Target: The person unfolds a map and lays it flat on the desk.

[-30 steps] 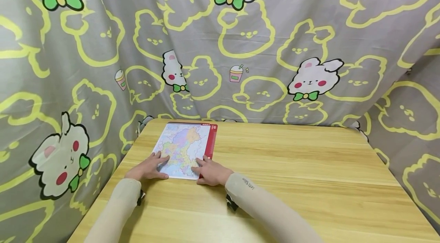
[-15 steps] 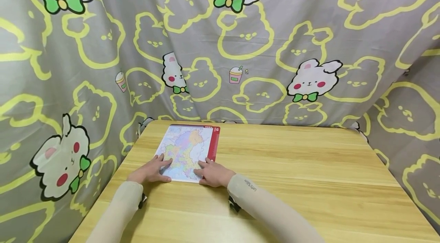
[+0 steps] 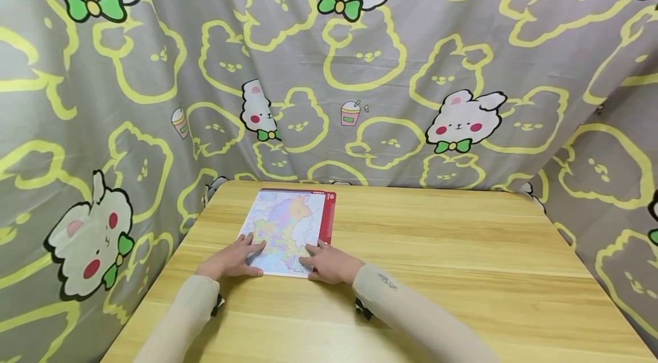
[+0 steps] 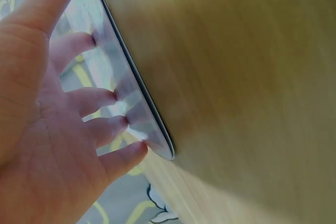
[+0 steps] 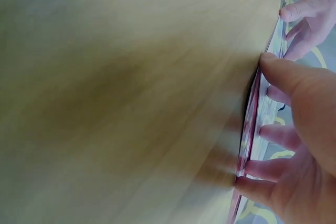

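Beige sleeves [image 3: 177,317] came in from the near side; the left hand [image 3: 231,257] and right hand [image 3: 334,265] had fingers spread wide, tips touching the map board [image 3: 285,220]. Only the wrist views showed palms and the board's thin edge; only the head view showed its whole map, on the wooden table's [image 3: 437,237] left part, before a patterned curtain [image 3: 377,75].

map [image 3: 283,223]: lettering too small to read; parts covered by left hand [image 3: 231,258] and right hand [image 3: 334,264].
sleeves [image 3: 180,317]: cut off by head view's lower edge.
table [image 5: 131,103]: grain blurred in right wrist view.
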The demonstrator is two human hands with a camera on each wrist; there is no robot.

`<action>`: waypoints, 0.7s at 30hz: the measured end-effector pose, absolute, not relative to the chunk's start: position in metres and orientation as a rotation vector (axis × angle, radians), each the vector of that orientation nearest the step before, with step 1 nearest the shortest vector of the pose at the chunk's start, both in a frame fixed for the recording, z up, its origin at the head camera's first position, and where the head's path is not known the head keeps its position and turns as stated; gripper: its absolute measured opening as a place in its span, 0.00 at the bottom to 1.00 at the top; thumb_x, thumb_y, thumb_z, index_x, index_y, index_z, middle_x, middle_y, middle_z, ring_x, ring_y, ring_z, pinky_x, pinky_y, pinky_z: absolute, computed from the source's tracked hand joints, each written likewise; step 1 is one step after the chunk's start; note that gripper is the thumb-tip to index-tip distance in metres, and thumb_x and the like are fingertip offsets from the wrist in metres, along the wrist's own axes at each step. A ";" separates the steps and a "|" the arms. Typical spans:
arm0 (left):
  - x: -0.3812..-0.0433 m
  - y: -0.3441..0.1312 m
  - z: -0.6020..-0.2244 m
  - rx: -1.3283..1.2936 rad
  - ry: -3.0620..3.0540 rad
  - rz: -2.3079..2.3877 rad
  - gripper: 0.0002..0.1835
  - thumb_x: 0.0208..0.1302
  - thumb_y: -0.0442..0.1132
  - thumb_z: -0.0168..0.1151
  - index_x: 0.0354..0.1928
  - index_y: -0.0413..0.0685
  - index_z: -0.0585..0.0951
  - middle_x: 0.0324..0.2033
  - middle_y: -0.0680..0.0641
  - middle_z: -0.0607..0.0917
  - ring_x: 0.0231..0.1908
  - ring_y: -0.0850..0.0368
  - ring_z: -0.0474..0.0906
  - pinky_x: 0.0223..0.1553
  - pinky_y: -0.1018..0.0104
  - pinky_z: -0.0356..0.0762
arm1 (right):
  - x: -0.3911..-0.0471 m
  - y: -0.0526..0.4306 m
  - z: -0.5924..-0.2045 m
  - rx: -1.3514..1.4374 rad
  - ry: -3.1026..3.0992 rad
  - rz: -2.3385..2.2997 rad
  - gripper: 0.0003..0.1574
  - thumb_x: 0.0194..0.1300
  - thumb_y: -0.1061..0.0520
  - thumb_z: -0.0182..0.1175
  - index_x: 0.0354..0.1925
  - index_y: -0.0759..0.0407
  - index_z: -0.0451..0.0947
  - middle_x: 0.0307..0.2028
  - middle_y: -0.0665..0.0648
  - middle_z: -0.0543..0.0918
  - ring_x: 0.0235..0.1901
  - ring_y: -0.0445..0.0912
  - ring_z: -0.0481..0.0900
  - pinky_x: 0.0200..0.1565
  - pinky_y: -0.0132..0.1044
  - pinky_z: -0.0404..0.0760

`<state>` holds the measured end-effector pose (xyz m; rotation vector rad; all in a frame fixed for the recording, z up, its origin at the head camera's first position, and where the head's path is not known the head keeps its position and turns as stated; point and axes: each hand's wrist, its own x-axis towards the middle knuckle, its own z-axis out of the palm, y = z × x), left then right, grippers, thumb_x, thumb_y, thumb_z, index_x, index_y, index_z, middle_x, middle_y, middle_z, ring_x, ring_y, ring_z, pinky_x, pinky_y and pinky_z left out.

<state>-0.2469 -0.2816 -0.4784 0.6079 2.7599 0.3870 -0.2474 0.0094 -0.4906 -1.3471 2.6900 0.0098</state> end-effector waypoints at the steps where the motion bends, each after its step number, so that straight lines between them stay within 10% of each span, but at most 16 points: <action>1: -0.247 -0.280 -0.479 0.617 2.759 0.383 0.43 0.55 0.56 0.67 0.67 0.40 0.66 0.65 0.21 0.52 0.64 0.21 0.45 0.58 0.31 0.52 | -0.247 0.012 -0.491 -1.346 2.689 0.006 0.31 0.69 0.42 0.53 0.68 0.43 0.65 0.68 0.58 0.63 0.64 0.63 0.63 0.63 0.46 0.62; 21: -0.242 -0.248 -0.478 0.708 2.738 0.288 0.42 0.56 0.58 0.65 0.68 0.45 0.66 0.67 0.26 0.53 0.66 0.25 0.47 0.61 0.37 0.53 | -0.229 0.051 -0.490 -1.302 2.703 -0.023 0.31 0.69 0.41 0.53 0.68 0.42 0.66 0.68 0.57 0.62 0.65 0.62 0.60 0.63 0.47 0.62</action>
